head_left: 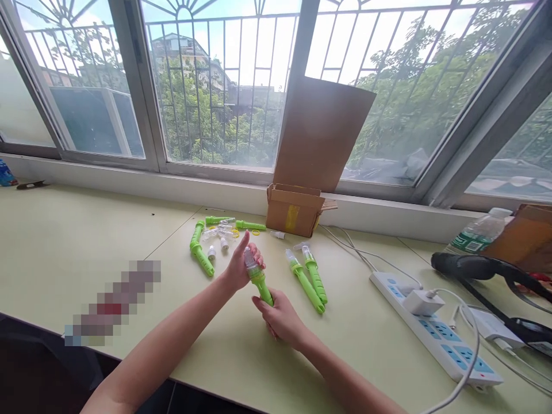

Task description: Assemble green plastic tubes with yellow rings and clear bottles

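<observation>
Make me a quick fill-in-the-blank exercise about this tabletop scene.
The right hand holds a handle coloured ____.
The ____ hand holds the clear end.
The tape on the cardboard box is ____.
The power strip lies toward the picture's ____ side.

Missing words: green; left; yellow; right.

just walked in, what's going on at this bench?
A person holds one piece in both hands: the left hand is around its clear top, the right hand grips its green handle. Two similar green sticks with clear ends lie to the right. Loose green tubes, clear parts and yellow rings lie on the table, mostly left of the cardboard box.
</observation>
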Tool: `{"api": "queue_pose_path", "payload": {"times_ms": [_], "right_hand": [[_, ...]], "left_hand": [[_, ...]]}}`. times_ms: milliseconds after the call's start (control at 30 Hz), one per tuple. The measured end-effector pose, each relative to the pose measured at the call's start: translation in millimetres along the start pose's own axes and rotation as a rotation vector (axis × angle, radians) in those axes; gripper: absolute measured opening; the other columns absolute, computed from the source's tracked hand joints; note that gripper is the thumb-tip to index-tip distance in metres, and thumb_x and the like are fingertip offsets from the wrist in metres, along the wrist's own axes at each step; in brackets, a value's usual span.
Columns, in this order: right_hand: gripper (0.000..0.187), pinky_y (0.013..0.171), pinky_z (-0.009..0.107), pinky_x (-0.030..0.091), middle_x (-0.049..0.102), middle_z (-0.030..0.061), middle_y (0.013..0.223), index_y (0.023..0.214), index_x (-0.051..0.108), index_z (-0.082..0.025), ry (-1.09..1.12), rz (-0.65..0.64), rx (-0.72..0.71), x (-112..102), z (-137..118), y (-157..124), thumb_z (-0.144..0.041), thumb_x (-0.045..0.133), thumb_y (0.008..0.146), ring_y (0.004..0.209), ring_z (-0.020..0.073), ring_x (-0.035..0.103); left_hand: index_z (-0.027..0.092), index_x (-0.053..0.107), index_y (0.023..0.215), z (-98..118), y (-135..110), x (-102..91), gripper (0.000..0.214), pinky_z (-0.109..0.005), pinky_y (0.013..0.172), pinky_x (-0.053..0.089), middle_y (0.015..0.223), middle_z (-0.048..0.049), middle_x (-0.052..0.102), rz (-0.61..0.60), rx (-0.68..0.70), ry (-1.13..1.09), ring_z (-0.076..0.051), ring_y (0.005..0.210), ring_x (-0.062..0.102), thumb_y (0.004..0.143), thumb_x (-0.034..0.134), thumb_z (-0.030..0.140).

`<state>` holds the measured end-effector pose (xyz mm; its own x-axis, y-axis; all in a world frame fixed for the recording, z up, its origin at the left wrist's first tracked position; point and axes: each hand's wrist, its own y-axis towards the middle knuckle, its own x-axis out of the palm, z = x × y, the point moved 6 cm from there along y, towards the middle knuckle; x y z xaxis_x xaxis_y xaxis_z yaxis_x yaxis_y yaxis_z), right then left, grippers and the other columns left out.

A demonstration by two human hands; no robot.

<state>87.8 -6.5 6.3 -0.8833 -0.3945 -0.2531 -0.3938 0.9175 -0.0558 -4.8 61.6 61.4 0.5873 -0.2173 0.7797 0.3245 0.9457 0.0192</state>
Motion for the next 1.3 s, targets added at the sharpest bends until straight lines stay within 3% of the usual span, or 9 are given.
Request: {"api": "queue_pose_path", "payload": {"times_ms": [133, 233, 500, 800, 933, 1067, 1200, 1300], "right_hand": [[0.029, 0.048, 0.025, 0.022, 0.04, -0.0046, 0.054, 0.066, 0.035, -0.022, -0.369, 0.254, -0.188, -17.9, -9.4, -0.4, -0.038, 0.051, 0.084, 0.048, 0.0101, 0.03], [0.026, 0.049, 0.026, 0.019, 0.039, -0.0048, 0.052, 0.068, 0.036, -0.022, -0.456, 0.266, -0.19, -21.4, -7.8, 0.3, -0.036, 0.05, 0.084, 0.048, 0.0112, 0.026], [0.029, 0.049, 0.023, 0.025, 0.035, -0.0054, 0.058, 0.065, 0.033, -0.022, -0.146, 0.073, -0.187, -8.2, -9.7, 1.7, -0.036, 0.055, 0.079, 0.052, 0.0095, 0.03], [0.034, 0.033, 0.019, 0.009, 0.025, -0.0137, 0.041, 0.069, 0.031, -0.024, 0.395, -0.352, 0.221, 11.2, -6.3, -15.2, -0.039, 0.061, 0.077, 0.034, 0.004, 0.012], [0.035, 0.033, 0.019, 0.007, 0.026, -0.0137, 0.043, 0.068, 0.031, -0.024, 0.447, -0.422, 0.293, 12.4, -8.3, -18.3, -0.037, 0.062, 0.076, 0.035, 0.0035, 0.011], [0.03, 0.034, 0.02, 0.013, 0.027, -0.0127, 0.044, 0.071, 0.031, -0.025, 0.256, -0.261, 0.213, 8.4, -3.0, -9.6, -0.041, 0.054, 0.081, 0.034, 0.0051, 0.017], [0.026, 0.045, 0.022, 0.023, 0.037, -0.0067, 0.055, 0.067, 0.033, -0.022, -0.199, 0.109, -0.093, -10.7, -7.6, -0.1, -0.034, 0.05, 0.083, 0.046, 0.008, 0.032], [0.018, 0.05, 0.026, 0.02, 0.04, -0.0047, 0.056, 0.071, 0.035, -0.022, -0.529, 0.301, -0.156, -21.7, -7.6, 0.3, -0.026, 0.045, 0.084, 0.05, 0.0105, 0.03]], "left_hand": [[0.017, 0.039, 0.047, 2.6, -2.3, 2.5, 0.058, -0.025, 0.049, 0.043, 0.041, 0.0044, 0.039, 0.046, 0.057, 0.006, -0.01, 0.04, 0.044, 0.073, 0.063, 0.063], [0.018, 0.033, 0.043, 3.4, -5.3, 6.2, 0.06, -0.025, 0.045, 0.04, 0.036, 0.0055, 0.032, 0.055, 0.043, 0.001, -0.008, 0.035, 0.036, 0.074, 0.063, 0.061], [0.019, 0.033, 0.042, 5.7, -7.0, 9.6, 0.06, -0.024, 0.04, 0.035, 0.034, 0.0053, 0.029, 0.036, 0.029, 0.012, -0.009, 0.032, 0.033, 0.076, 0.061, 0.061], [0.018, 0.033, 0.043, 6.7, -11.7, 19.4, 0.061, -0.024, 0.039, 0.033, 0.036, 0.005, 0.026, -0.109, -0.027, -0.029, -0.008, 0.032, 0.031, 0.08, 0.054, 0.061], [0.018, 0.034, 0.043, 6.0, -9.9, 18.1, 0.061, -0.025, 0.041, 0.035, 0.037, 0.0045, 0.027, -0.163, -0.039, -0.061, -0.009, 0.034, 0.033, 0.082, 0.05, 0.062], [0.017, 0.038, 0.045, 1.4, -2.7, 6.9, 0.06, -0.024, 0.043, 0.037, 0.038, 0.0046, 0.031, -0.096, -0.044, -0.06, -0.008, 0.035, 0.036, 0.079, 0.053, 0.064], [0.017, 0.045, 0.051, -1.9, 1.4, -2.8, 0.059, -0.026, 0.05, 0.043, 0.043, 0.0022, 0.044, 0.047, 0.018, 0.01, -0.012, 0.042, 0.048, 0.072, 0.057, 0.071], [0.017, 0.043, 0.048, -1.6, -0.5, -0.2, 0.062, -0.027, 0.053, 0.045, 0.042, 0.0017, 0.044, 0.075, 0.066, 0.018, -0.012, 0.043, 0.049, 0.07, 0.055, 0.074]]}}
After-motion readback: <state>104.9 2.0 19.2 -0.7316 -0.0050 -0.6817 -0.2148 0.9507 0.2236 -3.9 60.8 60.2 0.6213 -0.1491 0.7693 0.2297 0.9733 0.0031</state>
